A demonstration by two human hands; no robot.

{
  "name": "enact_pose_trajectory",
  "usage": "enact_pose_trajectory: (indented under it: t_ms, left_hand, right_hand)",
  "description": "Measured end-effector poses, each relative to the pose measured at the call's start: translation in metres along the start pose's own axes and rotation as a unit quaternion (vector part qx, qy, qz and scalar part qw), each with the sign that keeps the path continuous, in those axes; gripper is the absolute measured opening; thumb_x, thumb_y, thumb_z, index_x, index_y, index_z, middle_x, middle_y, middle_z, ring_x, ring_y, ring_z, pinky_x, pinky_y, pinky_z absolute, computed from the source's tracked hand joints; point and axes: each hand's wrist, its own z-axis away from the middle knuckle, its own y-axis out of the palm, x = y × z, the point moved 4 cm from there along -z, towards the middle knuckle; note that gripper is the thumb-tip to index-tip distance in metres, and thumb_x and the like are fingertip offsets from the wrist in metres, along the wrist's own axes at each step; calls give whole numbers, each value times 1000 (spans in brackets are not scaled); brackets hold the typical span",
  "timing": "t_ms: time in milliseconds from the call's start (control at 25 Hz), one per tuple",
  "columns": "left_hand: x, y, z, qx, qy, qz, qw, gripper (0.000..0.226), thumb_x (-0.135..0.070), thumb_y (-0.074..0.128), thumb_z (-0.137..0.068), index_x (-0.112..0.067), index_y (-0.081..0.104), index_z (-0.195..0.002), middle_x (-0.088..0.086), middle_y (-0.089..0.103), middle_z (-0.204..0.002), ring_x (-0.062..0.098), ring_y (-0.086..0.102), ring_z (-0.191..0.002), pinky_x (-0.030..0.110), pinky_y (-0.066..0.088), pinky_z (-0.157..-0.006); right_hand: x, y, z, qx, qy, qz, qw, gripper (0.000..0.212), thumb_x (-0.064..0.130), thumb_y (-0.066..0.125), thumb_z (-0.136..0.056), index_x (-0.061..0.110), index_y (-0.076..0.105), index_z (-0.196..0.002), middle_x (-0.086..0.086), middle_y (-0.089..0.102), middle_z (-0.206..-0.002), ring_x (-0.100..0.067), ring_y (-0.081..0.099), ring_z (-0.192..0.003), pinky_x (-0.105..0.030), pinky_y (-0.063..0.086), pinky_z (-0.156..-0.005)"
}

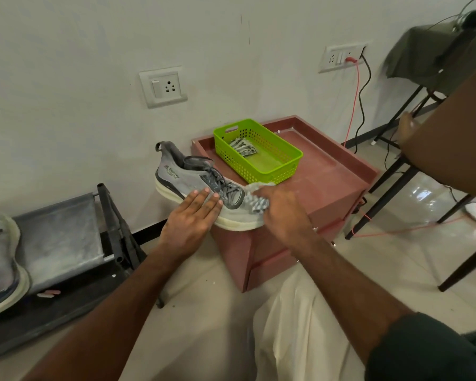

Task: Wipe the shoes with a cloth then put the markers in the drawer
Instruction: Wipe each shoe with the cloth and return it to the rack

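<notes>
Wiping is judged under way. 1 grey shoe (193,185) is set on the red cabinet (327,171), steadied by the left hand (193,215), fingers straight and pressed flat. The cloth (256,203) is gripped by the right hand (282,209) at the toe. A 2nd shoe (0,268) lies at 9 o'clock, its state unclear. At 1 o'clock, the green basket (286,158) holds striped items, possibly the markers; the drawer step is not yet done.

— How are the arms placed?
— Both reach up toward mid-frame. The left hand (188,220) lies flat, fingers straight and together.
— And the other?
— The right hand (282,213), just right of centre, has its fingers curled in a grip.
</notes>
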Motion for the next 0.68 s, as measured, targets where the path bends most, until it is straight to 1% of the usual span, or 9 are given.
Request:
enact_pose_trajectory:
  t_ms: [40, 120, 200, 280, 400, 480, 520, 600, 680]
  left_hand:
    - [0, 0, 1, -1, 2, -1, 1000, 39, -4, 43, -98, 0, 69, -126, 21, 66, -132, 40, 62, -124, 53, 49, -107]
    - [-1, 0, 5, 1, 0, 1, 1000, 38, -4, 45, -96, 0, 69, -125, 21, 67, -131, 39, 63, -124, 53, 50, -106]
    - [-1, 0, 8, -1, -7, 0, 1000, 39, -4, 46, -95, 0, 69, -125, 21, 67, -130, 39, 64, -123, 52, 50, -105]
    - [-1, 0, 7, 0, -1, 2, 1000, 39, -4, 45, -95, 0, 69, -125, 21, 67, -130, 39, 64, -122, 53, 51, -104]
    - [-2, -3, 7, -3, -5, 5, 1000, 39, -4, 45, -94, 0, 70, -124, 20, 68, -129, 39, 65, -121, 52, 51, -104]
    - [-1, -2, 10, 3, -14, 8, 1000, 38, -4, 49, -92, 0, 70, -123, 21, 69, -127, 40, 66, -119, 52, 50, -104]
    - [0, -2, 11, 6, -21, 9, 1000, 38, -4, 52, -90, 0, 70, -123, 21, 69, -127, 40, 66, -119, 52, 49, -104]
    - [1, -1, 12, 3, -26, 14, 1000, 37, -4, 54, -90, 0, 70, -123, 21, 69, -128, 39, 66, -120, 52, 49, -105]
    - [-1, -2, 8, 4, -21, 15, 1000, 39, -5, 49, -92, 0, 70, -124, 20, 68, -128, 39, 65, -121, 52, 49, -105]
  right_hand:
    - [-1, -8, 0, -36, 21, -19, 999, 51, -2, 54, -72, 22, 74, -112, -3, 73, -115, -25, 66, -108, -33, 49, -95]
    - [6, -15, 9, -42, -52, -15, 998, 54, 1, 51, -68, 26, 73, -111, 2, 71, -120, -21, 62, -116, -44, 37, -112]
    - [23, -1, 31, 95, -156, 12, 983, 54, 10, 49, -72, 29, 72, -117, 4, 66, -131, -20, 55, -128, -48, 32, -115]
    - [21, 11, 37, 175, -187, -8, 966, 50, 14, 50, -75, 28, 73, -117, 3, 66, -132, -15, 55, -129, -32, 38, -112]
    - [-17, -7, 8, 62, -10, 2, 998, 28, 20, 63, -84, 28, 74, -108, 0, 75, -106, -21, 69, -101, -31, 54, -86]
    - [-26, -23, 7, -55, 54, -29, 997, 23, 13, 66, -84, 22, 76, -103, -7, 75, -99, -18, 67, -95, -27, 52, -84]
    - [-15, -27, 13, -86, 17, -77, 993, 29, 3, 64, -81, 15, 76, -105, -10, 75, -104, -8, 62, -98, -15, 46, -90]
    - [23, -25, 31, -13, -138, -142, 980, 35, -5, 54, -78, 4, 75, -104, -13, 73, -110, 7, 52, -105, 2, 31, -95]
    - [33, -12, 35, 93, -207, -118, 967, 36, 1, 54, -77, 9, 78, -103, -9, 74, -113, -4, 60, -111, -2, 32, -97]
